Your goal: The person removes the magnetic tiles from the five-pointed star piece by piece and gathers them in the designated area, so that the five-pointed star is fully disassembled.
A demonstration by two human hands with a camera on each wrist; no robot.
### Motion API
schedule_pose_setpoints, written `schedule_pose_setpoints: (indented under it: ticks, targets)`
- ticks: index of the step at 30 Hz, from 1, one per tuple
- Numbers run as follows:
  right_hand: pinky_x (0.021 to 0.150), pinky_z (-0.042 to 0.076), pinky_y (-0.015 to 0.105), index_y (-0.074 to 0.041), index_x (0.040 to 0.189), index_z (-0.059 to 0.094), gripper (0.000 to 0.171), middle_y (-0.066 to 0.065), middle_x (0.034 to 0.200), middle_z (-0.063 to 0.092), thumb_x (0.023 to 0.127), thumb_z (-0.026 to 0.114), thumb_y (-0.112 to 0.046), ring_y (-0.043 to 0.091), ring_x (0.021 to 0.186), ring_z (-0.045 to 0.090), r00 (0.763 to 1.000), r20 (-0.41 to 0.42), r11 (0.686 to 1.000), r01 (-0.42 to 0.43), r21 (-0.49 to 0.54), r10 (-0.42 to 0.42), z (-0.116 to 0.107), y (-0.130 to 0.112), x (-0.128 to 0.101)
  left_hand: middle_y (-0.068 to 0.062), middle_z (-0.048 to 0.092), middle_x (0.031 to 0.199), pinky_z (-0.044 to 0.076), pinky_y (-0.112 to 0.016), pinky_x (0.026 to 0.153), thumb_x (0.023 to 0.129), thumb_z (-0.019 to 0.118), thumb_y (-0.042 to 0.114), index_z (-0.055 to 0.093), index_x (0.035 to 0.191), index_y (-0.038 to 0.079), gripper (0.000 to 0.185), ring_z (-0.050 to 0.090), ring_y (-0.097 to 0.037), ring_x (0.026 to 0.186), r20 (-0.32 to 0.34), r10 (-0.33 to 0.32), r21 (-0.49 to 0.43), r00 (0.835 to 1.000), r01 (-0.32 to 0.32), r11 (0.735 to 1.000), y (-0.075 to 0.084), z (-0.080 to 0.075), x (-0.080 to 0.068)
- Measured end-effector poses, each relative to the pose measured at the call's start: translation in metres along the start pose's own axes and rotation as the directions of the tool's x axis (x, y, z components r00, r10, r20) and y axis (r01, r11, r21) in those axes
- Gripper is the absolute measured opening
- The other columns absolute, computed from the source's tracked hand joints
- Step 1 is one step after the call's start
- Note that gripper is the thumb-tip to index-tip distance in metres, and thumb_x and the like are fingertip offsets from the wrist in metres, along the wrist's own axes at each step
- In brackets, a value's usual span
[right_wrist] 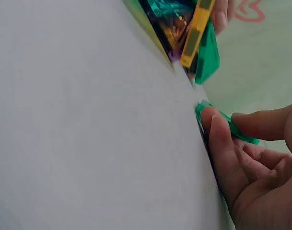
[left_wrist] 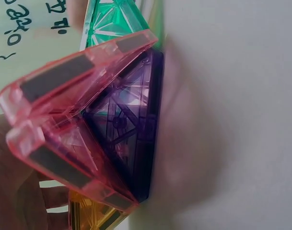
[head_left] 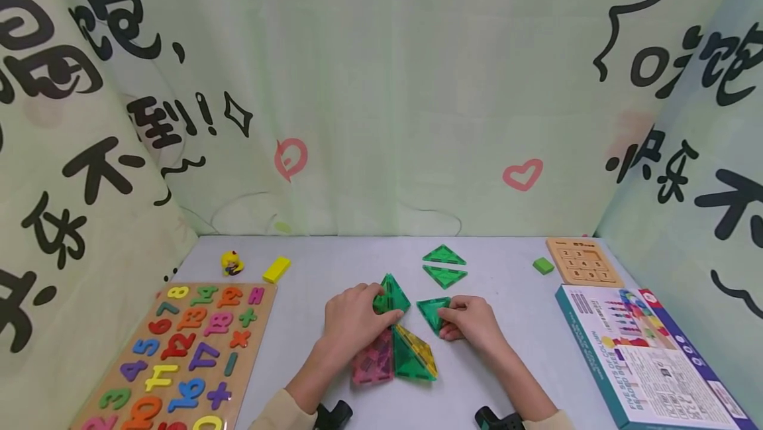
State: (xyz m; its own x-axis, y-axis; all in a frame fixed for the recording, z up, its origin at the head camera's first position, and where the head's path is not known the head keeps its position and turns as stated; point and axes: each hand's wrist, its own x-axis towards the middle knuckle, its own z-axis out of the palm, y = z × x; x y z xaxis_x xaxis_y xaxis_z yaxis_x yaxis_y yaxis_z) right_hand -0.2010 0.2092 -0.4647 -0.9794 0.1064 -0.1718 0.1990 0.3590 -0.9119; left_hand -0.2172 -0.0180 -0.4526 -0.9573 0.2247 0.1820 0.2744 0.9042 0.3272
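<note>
My right hand (head_left: 475, 324) pinches a green triangular magnetic tile (head_left: 430, 311) between thumb and fingers, just right of a small structure of magnetic tiles. My left hand (head_left: 359, 314) grips the green tile (head_left: 393, 295) at the structure's far side. Toward me, the structure shows pink tiles (head_left: 374, 360), another green triangle (head_left: 411, 358) and a yellow tile (head_left: 419, 345). In the left wrist view, two pink triangles (left_wrist: 59, 76) lean over a purple tile (left_wrist: 131, 120). The right wrist view shows the pinched green tile (right_wrist: 241, 133) close to the tabletop, apart from the structure.
Two green triangles (head_left: 444, 276) lie beyond the hands. At left are a number puzzle board (head_left: 253, 340), a yellow block (head_left: 277, 269) and a small yellow figure (head_left: 231, 263). At right stand a box (head_left: 650, 350), a wooden board (head_left: 596, 275) and a green block (head_left: 543, 266).
</note>
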Motion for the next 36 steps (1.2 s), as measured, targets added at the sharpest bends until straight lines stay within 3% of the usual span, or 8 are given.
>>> schedule_pose_setpoints:
  ticks: [3,7,18,27,31,36]
  targets:
    - [0.053,0.056,0.027,0.002,0.076,0.061,0.024,0.009,0.066,0.068,0.092,0.068,-0.015,0.016,0.054,0.067,0.998,-0.008,0.997,-0.059,0.054,0.060,-0.006,0.004,0.004,0.000,0.073,0.112,0.053,-0.038,0.076,0.080,0.064,0.071,0.069,0.118,0.024,0.060,0.068,-0.019,0.096,0.014,-0.016,-0.008,1.000,0.016,1.000,0.000,-0.001,-0.001]
    - [0.051,0.055,0.027,0.004,0.081,0.066,0.025,0.008,0.063,0.068,0.093,0.068,-0.018,0.015,0.051,0.066,0.996,-0.021,0.996,-0.085,0.042,0.086,-0.012,0.006,0.007,-0.001,0.072,0.117,0.053,-0.039,0.079,0.081,0.063,0.071,0.068,0.120,0.024,0.061,0.068,-0.020,0.100,0.025,-0.026,-0.020,0.999,0.026,0.999,0.000,-0.002,-0.001]
    - [0.048,0.053,0.026,0.001,0.076,0.063,0.029,0.006,0.058,0.064,0.094,0.067,-0.022,0.013,0.046,0.062,0.996,-0.057,0.996,-0.077,-0.048,0.074,-0.025,0.012,0.015,0.000,0.071,0.118,0.052,-0.038,0.079,0.080,0.062,0.073,0.066,0.124,0.026,0.064,0.067,-0.019,0.100,0.047,-0.030,-0.028,0.998,0.031,0.999,-0.003,-0.001,-0.001]
    - [0.047,0.049,0.026,-0.001,0.078,0.066,0.021,0.005,0.057,0.060,0.092,0.063,-0.016,0.015,0.046,0.056,0.998,-0.055,0.989,0.004,-0.148,-0.012,-0.018,0.005,0.010,0.004,0.073,0.112,0.050,-0.036,0.072,0.075,0.064,0.077,0.063,0.129,0.027,0.073,0.066,-0.015,0.095,0.133,-0.035,-0.101,0.990,0.049,0.994,-0.015,0.001,0.004]
    - [0.049,0.048,0.028,-0.001,0.082,0.068,0.017,0.005,0.059,0.061,0.092,0.062,-0.013,0.016,0.048,0.055,0.997,0.016,0.988,0.073,-0.138,-0.072,-0.010,-0.002,0.010,0.003,0.073,0.110,0.050,-0.036,0.070,0.073,0.067,0.076,0.062,0.131,0.026,0.077,0.065,-0.016,0.095,0.180,-0.031,-0.176,0.983,0.064,0.982,-0.020,-0.001,0.008]
    - [0.052,0.048,0.029,-0.002,0.093,0.072,0.014,0.007,0.069,0.064,0.093,0.066,-0.015,0.016,0.051,0.056,0.988,0.087,0.985,0.140,-0.104,-0.131,0.003,-0.009,0.013,0.000,0.074,0.111,0.050,-0.037,0.072,0.074,0.069,0.073,0.062,0.133,0.025,0.076,0.066,-0.018,0.095,0.194,-0.010,-0.211,0.981,0.052,0.976,-0.020,-0.004,0.010]
